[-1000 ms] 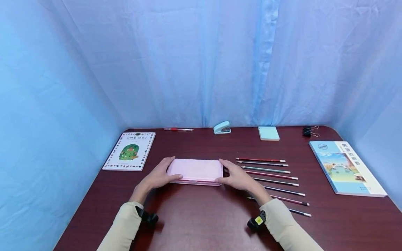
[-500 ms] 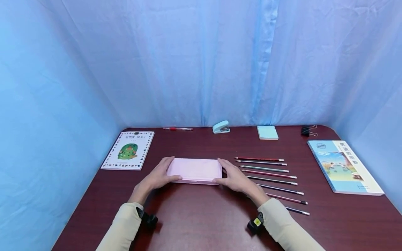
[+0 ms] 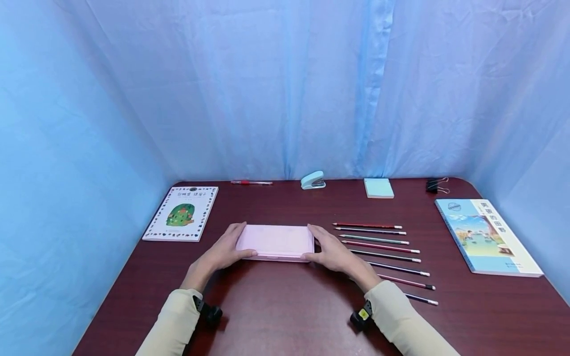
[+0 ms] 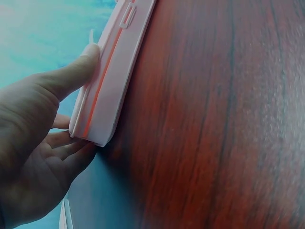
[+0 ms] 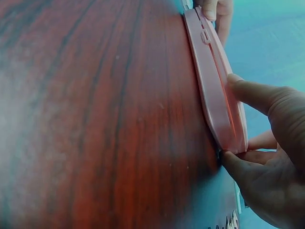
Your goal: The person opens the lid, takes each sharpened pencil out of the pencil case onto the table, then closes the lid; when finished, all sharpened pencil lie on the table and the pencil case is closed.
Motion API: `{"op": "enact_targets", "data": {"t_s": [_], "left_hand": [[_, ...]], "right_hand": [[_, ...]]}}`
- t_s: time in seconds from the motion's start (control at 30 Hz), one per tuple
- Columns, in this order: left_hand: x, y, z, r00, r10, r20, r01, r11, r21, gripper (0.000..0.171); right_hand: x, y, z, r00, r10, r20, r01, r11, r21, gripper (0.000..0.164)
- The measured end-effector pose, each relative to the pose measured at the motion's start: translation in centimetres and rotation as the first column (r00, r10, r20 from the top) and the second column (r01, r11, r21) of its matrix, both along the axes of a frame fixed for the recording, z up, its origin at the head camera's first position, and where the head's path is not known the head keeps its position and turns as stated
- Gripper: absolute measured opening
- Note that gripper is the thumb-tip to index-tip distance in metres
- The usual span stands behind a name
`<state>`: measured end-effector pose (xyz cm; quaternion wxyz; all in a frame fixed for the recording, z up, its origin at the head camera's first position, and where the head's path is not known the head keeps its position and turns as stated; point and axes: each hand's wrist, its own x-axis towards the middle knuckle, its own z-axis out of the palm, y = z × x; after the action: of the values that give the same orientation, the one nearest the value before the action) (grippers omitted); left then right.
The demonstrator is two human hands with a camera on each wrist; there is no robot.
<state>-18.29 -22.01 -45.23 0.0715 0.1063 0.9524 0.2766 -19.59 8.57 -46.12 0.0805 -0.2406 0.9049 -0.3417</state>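
A pale pink pencil case (image 3: pixel 275 241) lies flat on the dark red-brown table, its lid down. The left hand (image 3: pixel 226 247) holds its left end, thumb along the front edge and fingers round the end. At the right end, the right hand (image 3: pixel 331 248) grips it the same way. In the left wrist view, an orange-red line and a small clasp (image 4: pixel 127 16) run along the case's front side. The right wrist view shows the thumb on the lid edge and other fingers at the case's end corner. What is inside the case is hidden.
Several pencils (image 3: pixel 378 242) lie in a row right of the case, some partly behind the right forearm. Books lie at left (image 3: pixel 180 213) and right (image 3: pixel 487 237). Along the back are a red pen (image 3: pixel 251 183), stapler (image 3: pixel 313 180), note pad (image 3: pixel 379 188) and binder clip (image 3: pixel 438 185).
The case's lid has gone down; the gap with red along its front edge has narrowed. Both hands stay at the ends, and the whole view has shifted slightly.
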Motion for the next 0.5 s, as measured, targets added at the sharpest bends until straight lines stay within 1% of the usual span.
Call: {"op": "enact_targets", "data": {"t_s": [0.2, 0.33, 0.4, 0.5], "left_hand": [[0.0, 0.0, -0.1, 1.0, -0.017, -0.005, 0.017, 1.0, -0.021, 0.097], [-0.1, -0.1, 0.2, 1.0, -0.028, 0.007, 0.029, 0.999, -0.036, 0.098], [-0.3, -0.2, 0.4, 0.999, -0.041, 0.011, 0.042, 0.998, -0.044, 0.1], [-0.8, -0.7, 1.1, 0.998, -0.057, -0.006, 0.057, 0.997, -0.047, 0.1]], "right_hand": [[0.0, 0.0, -0.1, 1.0, 0.005, -0.031, -0.004, 1.0, 0.022, 0.09], [-0.2, 0.1, 0.2, 0.999, 0.009, -0.031, -0.008, 1.0, 0.023, 0.089], [-0.4, 0.5, 0.6, 0.999, 0.011, -0.047, -0.01, 1.0, 0.017, 0.085], [-1.1, 1.8, 1.3, 0.994, 0.002, -0.113, -0.004, 1.0, -0.019, 0.073]]}}
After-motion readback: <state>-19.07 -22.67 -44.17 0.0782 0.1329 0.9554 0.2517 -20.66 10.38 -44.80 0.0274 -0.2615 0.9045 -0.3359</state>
